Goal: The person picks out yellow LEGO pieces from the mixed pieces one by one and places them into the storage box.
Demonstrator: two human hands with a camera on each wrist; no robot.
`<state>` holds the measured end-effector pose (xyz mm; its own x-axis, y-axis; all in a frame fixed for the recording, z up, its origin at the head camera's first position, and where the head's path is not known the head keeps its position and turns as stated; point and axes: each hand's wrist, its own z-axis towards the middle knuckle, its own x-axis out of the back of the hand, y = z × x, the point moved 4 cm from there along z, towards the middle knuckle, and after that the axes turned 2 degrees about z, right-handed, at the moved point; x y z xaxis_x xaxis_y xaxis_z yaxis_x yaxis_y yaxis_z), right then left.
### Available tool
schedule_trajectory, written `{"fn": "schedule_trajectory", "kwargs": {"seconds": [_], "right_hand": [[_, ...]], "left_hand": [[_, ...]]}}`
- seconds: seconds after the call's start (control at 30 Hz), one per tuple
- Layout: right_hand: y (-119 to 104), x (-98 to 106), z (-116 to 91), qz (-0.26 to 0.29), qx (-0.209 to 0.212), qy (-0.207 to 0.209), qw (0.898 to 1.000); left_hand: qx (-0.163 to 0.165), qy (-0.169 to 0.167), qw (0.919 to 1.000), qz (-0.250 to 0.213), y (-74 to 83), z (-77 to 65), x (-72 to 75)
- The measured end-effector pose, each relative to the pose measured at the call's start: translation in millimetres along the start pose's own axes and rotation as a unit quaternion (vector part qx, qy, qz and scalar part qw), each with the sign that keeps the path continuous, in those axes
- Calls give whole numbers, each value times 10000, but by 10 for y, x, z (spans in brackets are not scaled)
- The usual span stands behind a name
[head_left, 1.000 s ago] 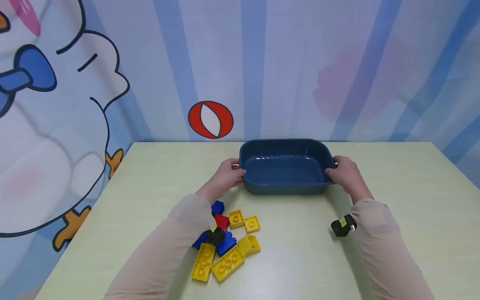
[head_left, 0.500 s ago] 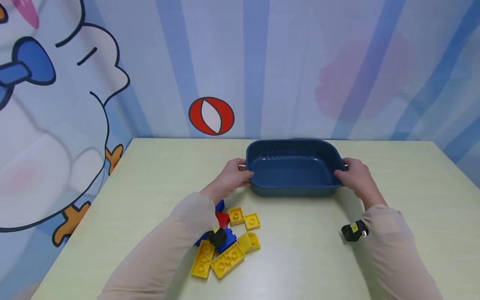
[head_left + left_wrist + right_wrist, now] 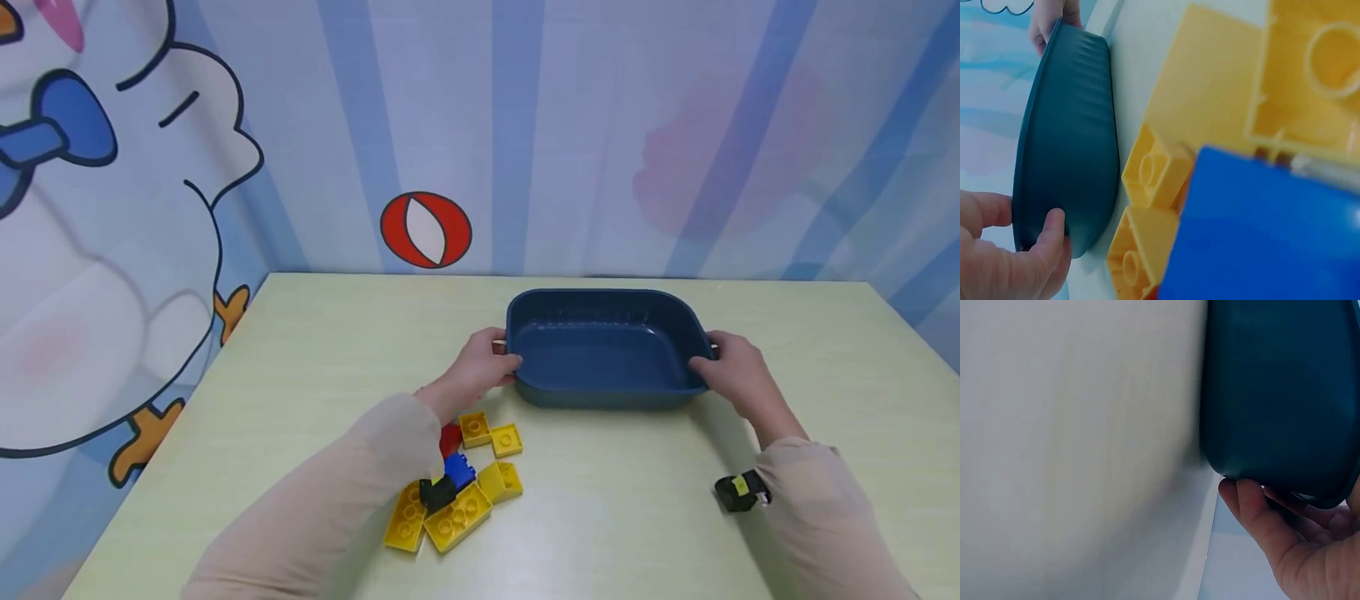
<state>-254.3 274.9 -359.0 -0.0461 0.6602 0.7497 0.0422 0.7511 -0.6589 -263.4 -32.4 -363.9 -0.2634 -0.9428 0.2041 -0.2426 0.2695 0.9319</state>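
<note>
A dark blue rectangular dish (image 3: 611, 354) with rounded corners and end handles stands near the table's far side, with nothing in it. My left hand (image 3: 476, 367) grips its left end, thumb over the rim. At the other end my right hand (image 3: 738, 372) holds the handle, thumb likewise on the rim. In the left wrist view the dish (image 3: 1072, 125) shows its outer wall, pinched by the left hand (image 3: 1016, 262). In the right wrist view the fingers of the right hand (image 3: 1310, 550) curl round the handle. Whether the dish's base touches the table cannot be told.
Several toy building blocks lie under and beside the left forearm: yellow (image 3: 457, 518), blue (image 3: 460, 472) and red (image 3: 450, 440), some partly hidden. Black wrist cameras (image 3: 742, 490) hang at both sleeves. A striped cartoon backdrop (image 3: 585, 125) rises behind the pale table (image 3: 600, 500).
Both hands have carried or slid the dish to the right and slightly nearer to me, keeping their hold. The left forearm now covers more of the blocks, which have stayed in place.
</note>
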Motion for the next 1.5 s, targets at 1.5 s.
{"fn": "schedule_trajectory", "kwargs": {"seconds": [1.5], "right_hand": [[353,154,-845,-512,111,-157,9985]], "left_hand": [[-2,-366,9984,439,-114,-804,-496]]}}
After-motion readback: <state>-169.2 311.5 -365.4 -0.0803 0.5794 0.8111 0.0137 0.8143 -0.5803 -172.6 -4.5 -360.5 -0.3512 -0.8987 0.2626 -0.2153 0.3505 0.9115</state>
